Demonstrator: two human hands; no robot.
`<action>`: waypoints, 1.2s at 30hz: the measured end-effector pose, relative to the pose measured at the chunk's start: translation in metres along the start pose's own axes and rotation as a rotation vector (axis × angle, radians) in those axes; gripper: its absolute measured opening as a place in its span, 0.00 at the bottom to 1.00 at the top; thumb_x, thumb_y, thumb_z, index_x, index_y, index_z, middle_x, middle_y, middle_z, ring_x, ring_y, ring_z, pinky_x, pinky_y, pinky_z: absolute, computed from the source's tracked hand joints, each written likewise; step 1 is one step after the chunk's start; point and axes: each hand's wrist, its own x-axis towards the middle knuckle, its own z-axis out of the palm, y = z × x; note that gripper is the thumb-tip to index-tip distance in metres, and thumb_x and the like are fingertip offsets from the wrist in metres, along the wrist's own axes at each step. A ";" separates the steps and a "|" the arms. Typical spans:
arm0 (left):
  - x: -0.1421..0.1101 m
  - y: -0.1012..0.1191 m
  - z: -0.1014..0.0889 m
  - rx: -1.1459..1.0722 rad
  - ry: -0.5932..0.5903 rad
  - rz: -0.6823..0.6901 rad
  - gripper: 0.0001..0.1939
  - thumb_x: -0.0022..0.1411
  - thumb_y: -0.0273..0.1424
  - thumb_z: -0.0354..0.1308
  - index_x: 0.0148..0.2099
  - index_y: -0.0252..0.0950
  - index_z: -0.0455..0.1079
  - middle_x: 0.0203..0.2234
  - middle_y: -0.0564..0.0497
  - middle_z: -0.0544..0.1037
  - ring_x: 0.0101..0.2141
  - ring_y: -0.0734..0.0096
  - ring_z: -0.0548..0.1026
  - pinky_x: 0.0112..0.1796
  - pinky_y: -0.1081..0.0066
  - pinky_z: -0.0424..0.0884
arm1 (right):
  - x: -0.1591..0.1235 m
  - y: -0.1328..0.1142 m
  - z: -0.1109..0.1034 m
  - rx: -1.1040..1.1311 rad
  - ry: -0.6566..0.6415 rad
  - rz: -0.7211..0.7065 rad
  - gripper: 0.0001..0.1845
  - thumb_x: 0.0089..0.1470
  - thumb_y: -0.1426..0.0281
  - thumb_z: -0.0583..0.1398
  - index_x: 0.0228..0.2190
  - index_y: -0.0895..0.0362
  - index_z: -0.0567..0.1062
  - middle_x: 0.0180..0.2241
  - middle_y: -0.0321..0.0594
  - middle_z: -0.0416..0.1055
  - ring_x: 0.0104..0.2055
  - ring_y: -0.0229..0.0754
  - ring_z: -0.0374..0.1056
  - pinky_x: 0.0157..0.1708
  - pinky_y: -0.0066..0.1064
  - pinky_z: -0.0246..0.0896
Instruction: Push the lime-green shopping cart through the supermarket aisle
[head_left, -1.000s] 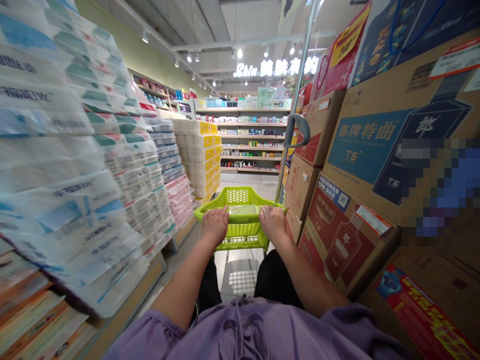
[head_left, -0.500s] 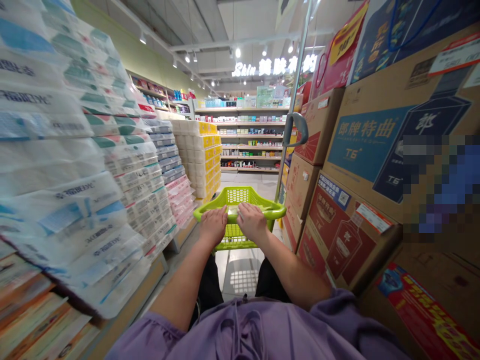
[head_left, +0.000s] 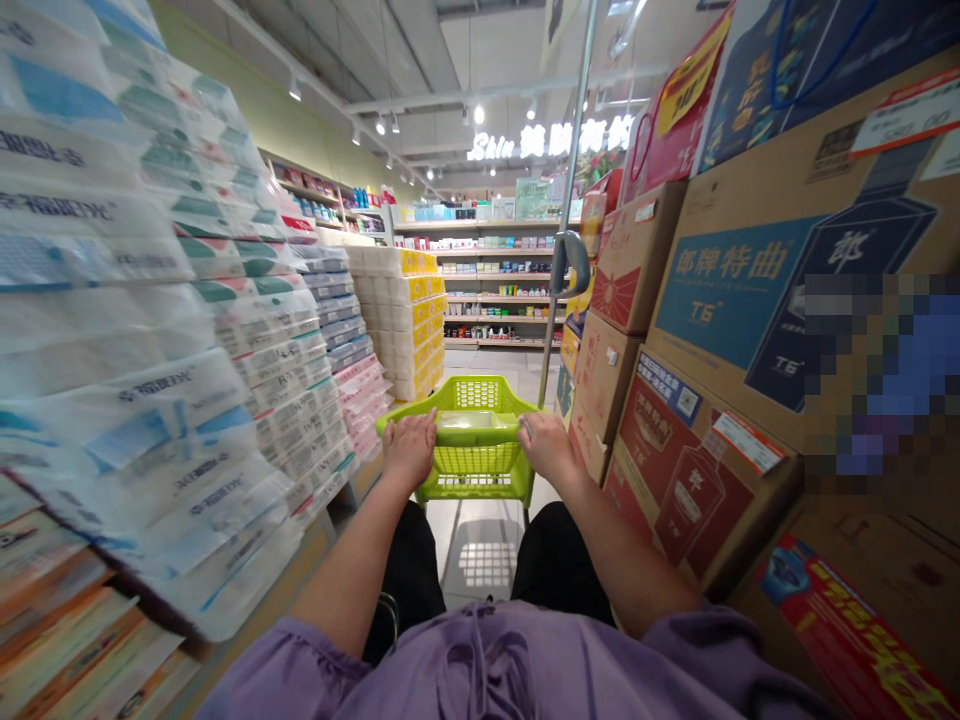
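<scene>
A lime-green plastic shopping cart (head_left: 474, 486) stands in front of me, its handle bar crossing just ahead of my body. On the left part of that handle lies my left hand (head_left: 409, 448), fingers wrapped over it. Gripping the right end is my right hand (head_left: 548, 447), its fingertips bent over the bar and a ring on one finger. Between the hands the handle's middle shows, with a pale clear panel (head_left: 466, 421) behind it. The undersides of both palms are hidden.
Tall stacks of plastic-wrapped tissue packs (head_left: 172, 420) line the left. Cardboard liquor cartons (head_left: 735, 260) are piled close on the right. A glass door with a grey handle (head_left: 571, 264) stands ahead right. Stocked shelves (head_left: 499, 268) lie beyond; part of the right side is pixelated.
My hands have slid apart along the handle, the left one leftward and the right one rightward to its end. The glass door's handle appears further left in view.
</scene>
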 end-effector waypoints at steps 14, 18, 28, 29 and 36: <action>-0.005 0.049 -0.001 -0.003 -0.065 0.244 0.21 0.70 0.36 0.37 0.59 0.44 0.65 0.59 0.53 0.68 0.62 0.58 0.58 0.60 0.51 0.52 | 0.001 -0.031 0.015 0.194 -0.006 -0.187 0.16 0.54 0.73 0.55 0.44 0.57 0.74 0.43 0.45 0.75 0.47 0.46 0.67 0.52 0.38 0.57; -0.005 0.041 -0.001 -0.019 -0.084 0.233 0.21 0.70 0.35 0.38 0.59 0.45 0.64 0.60 0.54 0.67 0.62 0.59 0.58 0.60 0.51 0.51 | 0.004 -0.014 0.019 0.338 0.020 -0.129 0.16 0.52 0.76 0.51 0.40 0.57 0.75 0.42 0.44 0.75 0.48 0.46 0.65 0.53 0.37 0.57; -0.010 0.045 0.009 -0.043 -0.046 0.235 0.21 0.70 0.34 0.39 0.59 0.45 0.65 0.59 0.52 0.68 0.62 0.58 0.57 0.61 0.50 0.48 | 0.009 0.000 0.027 0.523 0.015 -0.006 0.18 0.52 0.74 0.49 0.38 0.57 0.76 0.40 0.44 0.73 0.46 0.45 0.65 0.50 0.38 0.60; -0.010 0.045 0.009 -0.044 -0.043 0.235 0.21 0.70 0.34 0.39 0.59 0.45 0.65 0.59 0.52 0.68 0.62 0.58 0.57 0.61 0.50 0.49 | 0.010 0.001 0.026 0.552 0.050 0.028 0.19 0.53 0.73 0.49 0.39 0.56 0.76 0.42 0.45 0.72 0.47 0.45 0.65 0.51 0.37 0.60; -0.011 0.049 0.007 -0.058 -0.051 0.205 0.20 0.70 0.34 0.40 0.58 0.44 0.66 0.58 0.53 0.69 0.62 0.58 0.58 0.61 0.50 0.49 | 0.016 -0.003 0.027 0.652 0.085 0.187 0.19 0.59 0.64 0.49 0.44 0.55 0.75 0.44 0.44 0.72 0.46 0.44 0.68 0.49 0.36 0.61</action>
